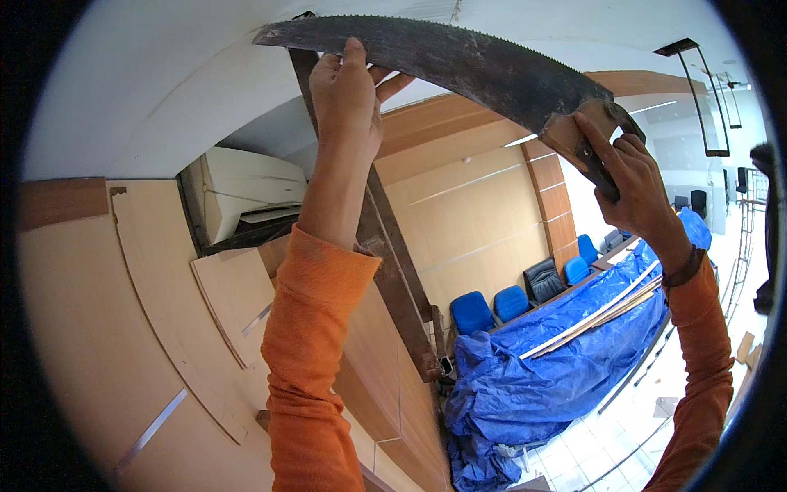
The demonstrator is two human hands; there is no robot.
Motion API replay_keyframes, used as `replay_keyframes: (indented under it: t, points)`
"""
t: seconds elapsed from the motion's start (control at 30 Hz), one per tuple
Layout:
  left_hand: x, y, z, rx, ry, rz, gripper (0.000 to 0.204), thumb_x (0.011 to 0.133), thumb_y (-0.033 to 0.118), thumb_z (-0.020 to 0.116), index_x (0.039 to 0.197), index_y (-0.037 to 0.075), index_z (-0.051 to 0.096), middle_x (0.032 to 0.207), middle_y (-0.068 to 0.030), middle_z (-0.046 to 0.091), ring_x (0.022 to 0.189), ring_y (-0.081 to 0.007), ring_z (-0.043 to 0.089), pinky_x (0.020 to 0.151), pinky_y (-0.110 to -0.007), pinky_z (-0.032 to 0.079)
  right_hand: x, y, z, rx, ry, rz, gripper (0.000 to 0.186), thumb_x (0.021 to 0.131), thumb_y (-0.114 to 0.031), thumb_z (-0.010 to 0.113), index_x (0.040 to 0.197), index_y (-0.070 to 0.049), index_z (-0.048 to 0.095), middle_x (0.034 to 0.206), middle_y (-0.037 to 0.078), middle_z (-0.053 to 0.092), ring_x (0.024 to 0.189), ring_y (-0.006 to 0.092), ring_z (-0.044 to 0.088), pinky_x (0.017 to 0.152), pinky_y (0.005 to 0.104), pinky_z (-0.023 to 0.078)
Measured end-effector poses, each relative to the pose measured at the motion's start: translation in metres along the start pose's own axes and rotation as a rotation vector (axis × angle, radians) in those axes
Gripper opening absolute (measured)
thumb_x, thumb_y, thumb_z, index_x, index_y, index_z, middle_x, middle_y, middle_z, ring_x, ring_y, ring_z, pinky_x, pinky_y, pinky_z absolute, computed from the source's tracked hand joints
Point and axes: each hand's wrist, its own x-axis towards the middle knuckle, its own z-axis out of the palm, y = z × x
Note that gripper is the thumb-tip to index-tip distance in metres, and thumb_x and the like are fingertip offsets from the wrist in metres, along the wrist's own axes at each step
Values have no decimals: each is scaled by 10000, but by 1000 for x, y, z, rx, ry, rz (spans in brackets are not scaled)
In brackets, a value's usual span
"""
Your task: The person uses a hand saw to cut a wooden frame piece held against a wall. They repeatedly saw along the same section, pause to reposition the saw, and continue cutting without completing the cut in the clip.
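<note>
A handsaw (459, 64) with a dark, worn blade spans the top of the view near the ceiling, its toothed edge facing up. My right hand (635, 184) wraps round its wooden handle (566, 141), with the index finger stretched along the wood. Close to the narrow tip at the left, my left hand (348, 98) grips the blade, thumb pressed on its face and some fingers showing below it. Both arms reach upward in orange sleeves. Behind the left wrist, a dark metal post (392, 238) runs down at a slant.
A white wall air conditioner (250, 184) hangs left of my left forearm, above wood panels (82, 303). Below at the right, a blue tarp (525, 385) covers a long counter, with wooden strips (598, 316) on it. Blue chairs (472, 312) stand behind. A metal frame (697, 98) hangs at upper right.
</note>
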Motion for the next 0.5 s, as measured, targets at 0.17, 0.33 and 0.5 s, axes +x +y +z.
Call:
replay_keyframes:
  t: [0.17,0.33,0.5]
  points:
    - [3,-1,0,-38,33,24,212,1042,108,449,1102,-95,454,1069,-241,601,957,-330,705,775,-425,684,2,-2,-5,-78,-35,61,945,702,97,644,1568,-123,337,873,161,653,826,330,633,856,482,516]
    - [13,0,4,-79,46,80,182,1023,75,475,1086,-94,454,1060,-249,606,925,-339,708,779,-440,684,13,10,-10,-200,-39,143,893,785,102,664,1569,-173,335,1003,207,697,876,328,689,843,475,564]
    - [30,7,1,-103,11,20,187,1011,55,489,1061,-119,439,1007,-260,614,859,-320,716,767,-443,691,25,33,-10,-237,90,69,908,797,46,709,1567,-251,332,919,172,697,822,311,692,757,450,579]
